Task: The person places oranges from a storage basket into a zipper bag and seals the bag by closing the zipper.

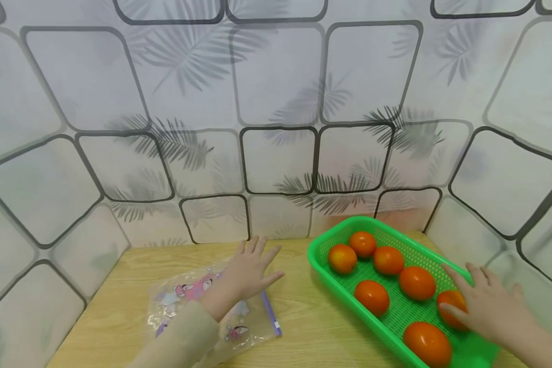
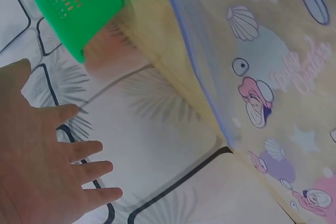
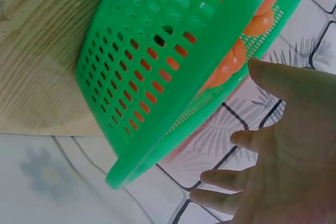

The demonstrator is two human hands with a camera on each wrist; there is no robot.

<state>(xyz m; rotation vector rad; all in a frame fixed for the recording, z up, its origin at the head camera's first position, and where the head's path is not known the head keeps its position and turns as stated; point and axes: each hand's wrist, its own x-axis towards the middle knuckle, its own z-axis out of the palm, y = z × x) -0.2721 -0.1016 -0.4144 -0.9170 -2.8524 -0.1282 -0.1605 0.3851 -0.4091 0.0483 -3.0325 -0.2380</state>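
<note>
On the right of the head view, a green plastic basket (image 1: 336, 291) holds several orange-red tomatoes (image 1: 417, 283). My right hand (image 1: 492, 304) hovers over the basket's right part, fingers spread, and partly covers one tomato; it grips nothing. In the right wrist view the same hand (image 3: 294, 145) is beside the basket's rim (image 3: 210, 77), fingers extended. My left hand (image 1: 250, 271) is above a clear printed zip bag (image 1: 239, 332), fingers spread and holding nothing. The left wrist view shows that hand (image 2: 42, 161) apart from the bag (image 2: 262, 77), which has a purple zip edge.
A light wooden table (image 1: 299, 312) carries the bag and basket. Behind and on both sides stand white walls (image 1: 280, 158) patterned with rounded grey and black outlines and leaves. The basket reaches near the table's back edge.
</note>
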